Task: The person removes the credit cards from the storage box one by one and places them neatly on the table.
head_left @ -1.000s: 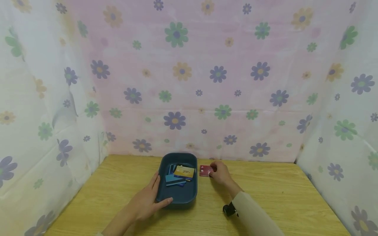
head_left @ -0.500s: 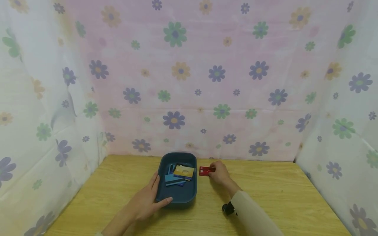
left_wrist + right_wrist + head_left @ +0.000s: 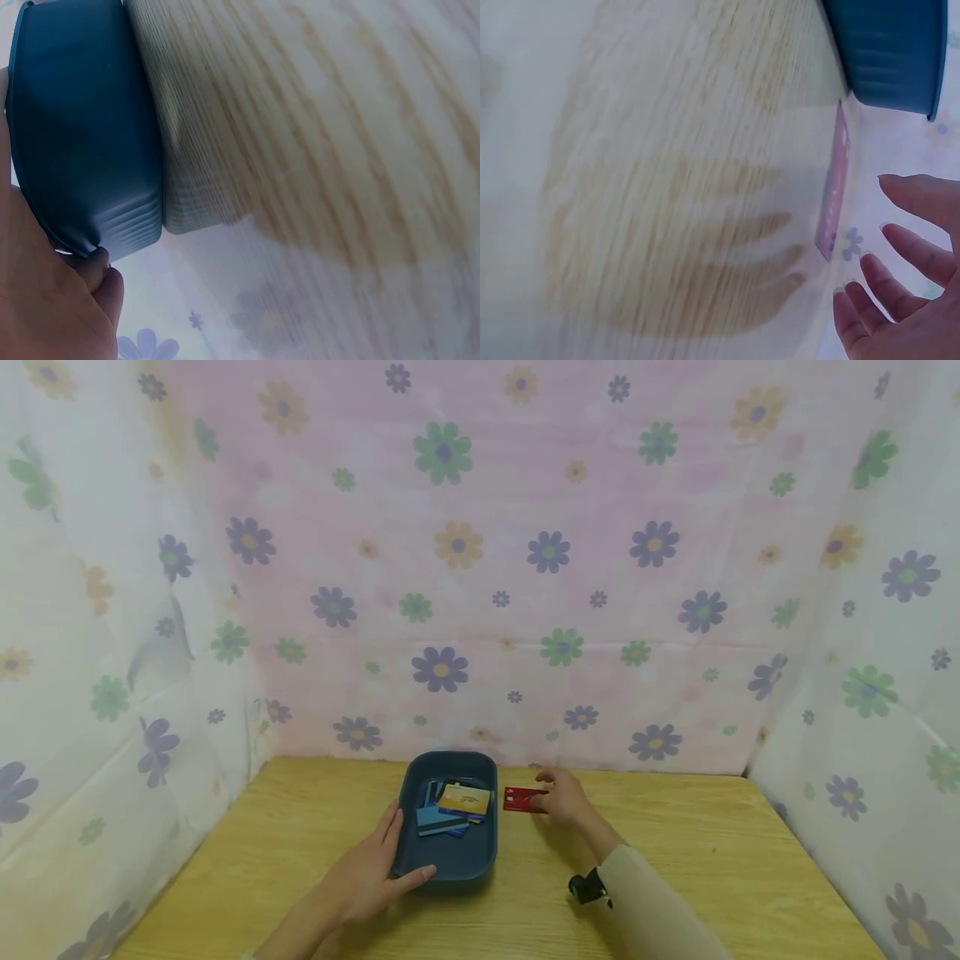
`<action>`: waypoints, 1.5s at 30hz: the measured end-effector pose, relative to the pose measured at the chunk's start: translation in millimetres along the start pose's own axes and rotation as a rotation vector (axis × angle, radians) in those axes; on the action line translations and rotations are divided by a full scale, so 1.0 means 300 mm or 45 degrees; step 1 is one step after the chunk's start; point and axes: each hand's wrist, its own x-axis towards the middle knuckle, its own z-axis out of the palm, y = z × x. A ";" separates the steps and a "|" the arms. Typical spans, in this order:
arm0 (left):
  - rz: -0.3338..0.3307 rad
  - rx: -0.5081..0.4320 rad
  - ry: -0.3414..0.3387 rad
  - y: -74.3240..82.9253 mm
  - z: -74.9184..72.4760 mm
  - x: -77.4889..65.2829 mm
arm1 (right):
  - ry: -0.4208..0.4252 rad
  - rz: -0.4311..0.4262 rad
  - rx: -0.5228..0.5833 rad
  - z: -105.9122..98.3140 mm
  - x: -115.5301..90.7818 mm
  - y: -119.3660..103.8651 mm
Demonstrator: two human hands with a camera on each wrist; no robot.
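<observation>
A dark blue-green plastic bin point(image 3: 453, 862) stands on the table left of centre. My left hand point(image 3: 363, 878) grips its left side, thumb over the near rim and fingers along the outer wall. Inside lie several bank cards, among them a yellow card point(image 3: 467, 799) on top and a light blue card point(image 3: 437, 821) with a dark stripe. Just right of the bin, a red bank card point(image 3: 517, 799) lies flat on the table. Over its right end is my right hand point(image 3: 567, 803); the right wrist view shows that hand's fingers spread and apart from the red card point(image 3: 835, 184).
The wood-grain table point(image 3: 720, 860) ends at a floral cloth point(image 3: 495, 568) behind and at both sides. A black device point(image 3: 588, 887) sits at my right wrist, by the beige sleeve point(image 3: 652, 902).
My right fingers, which pinched the red card's right end, have come apart from it. The card stays beside the bin. My left hand keeps its hold on the bin.
</observation>
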 end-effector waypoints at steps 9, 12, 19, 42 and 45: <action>0.004 0.011 0.014 -0.009 -0.002 0.007 | -0.018 -0.049 0.027 -0.033 -0.042 -0.022; 0.009 0.015 0.019 -0.011 0.001 0.010 | -0.023 -0.072 0.040 -0.038 -0.057 -0.027; 0.016 0.021 0.013 -0.007 0.001 0.008 | -0.023 -0.107 0.083 -0.045 -0.096 -0.046; 0.025 -0.012 -0.022 -0.013 -0.006 0.003 | -0.223 -0.179 0.253 -0.042 -0.166 -0.152; 0.030 -0.009 -0.022 -0.015 -0.004 0.002 | -0.242 -0.178 0.269 -0.035 -0.176 -0.175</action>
